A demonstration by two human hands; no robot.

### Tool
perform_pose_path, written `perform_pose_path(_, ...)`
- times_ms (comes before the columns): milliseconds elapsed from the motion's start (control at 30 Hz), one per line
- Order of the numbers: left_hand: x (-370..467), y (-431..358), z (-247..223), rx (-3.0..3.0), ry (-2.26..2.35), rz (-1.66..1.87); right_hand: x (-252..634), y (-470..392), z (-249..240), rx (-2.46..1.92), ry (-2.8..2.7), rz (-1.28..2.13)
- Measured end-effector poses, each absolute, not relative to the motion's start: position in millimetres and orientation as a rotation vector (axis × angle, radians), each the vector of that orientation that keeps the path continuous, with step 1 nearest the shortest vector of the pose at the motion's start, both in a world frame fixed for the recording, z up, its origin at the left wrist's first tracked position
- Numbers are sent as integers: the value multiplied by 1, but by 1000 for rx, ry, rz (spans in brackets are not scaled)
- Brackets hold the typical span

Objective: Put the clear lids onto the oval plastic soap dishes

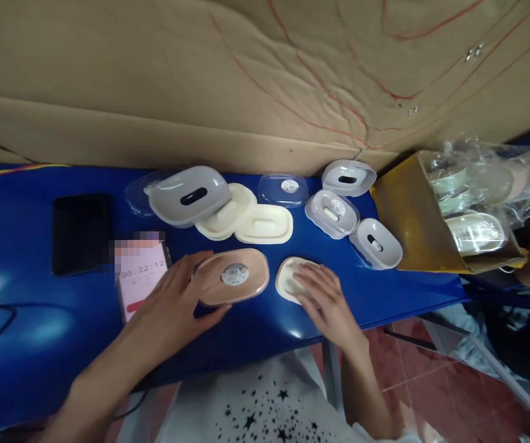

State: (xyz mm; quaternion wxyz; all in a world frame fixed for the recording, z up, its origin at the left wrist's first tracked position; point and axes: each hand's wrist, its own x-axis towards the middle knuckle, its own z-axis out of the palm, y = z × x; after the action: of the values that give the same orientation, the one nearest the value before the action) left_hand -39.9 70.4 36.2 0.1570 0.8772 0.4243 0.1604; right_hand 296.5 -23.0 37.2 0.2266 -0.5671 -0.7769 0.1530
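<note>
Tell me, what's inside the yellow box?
The yellow box lies on its side at the table's right end. Spilling from it are clear plastic bags holding pale lids or containers like those on the table. How many sit deeper inside is hidden by the box walls and crinkled plastic.

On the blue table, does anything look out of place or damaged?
Nothing looks damaged or spilled. The big grey lid lies tilted, leaning on a cream piece instead of flat. The cardboard box at the table edge lies tipped, with plastic-wrapped pieces showing.
</note>
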Motion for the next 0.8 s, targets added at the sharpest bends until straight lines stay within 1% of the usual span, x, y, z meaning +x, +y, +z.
perform_pose_path(133, -35, 63, 53, 2648, 1225, 532, 338, -9, 43, -1764, -1932, 124)
perform_pose_path(267, -16, 43, 72, 2742, 991, 701, 382, -8, 35, -2038, -1740, -144)
perform_pose_path(333, -4, 33, 73, 2750, 863, 712, 392, -12, 28, -2104, -1714, -222)
perform_pose_path(500, 21, 17, 57, 2802, 569, 434, 389, -23, 17, -2085, -1715, -257)
perform_pose_path(567, 28, 18, 49, 2804, 494, 376, 387, -25, 16, -2073, -1707, -250)
perform_pose_path(800, 44, 22, 37, 2880, 496, 272, 380, -29, 20, -2014, -1704, -364)
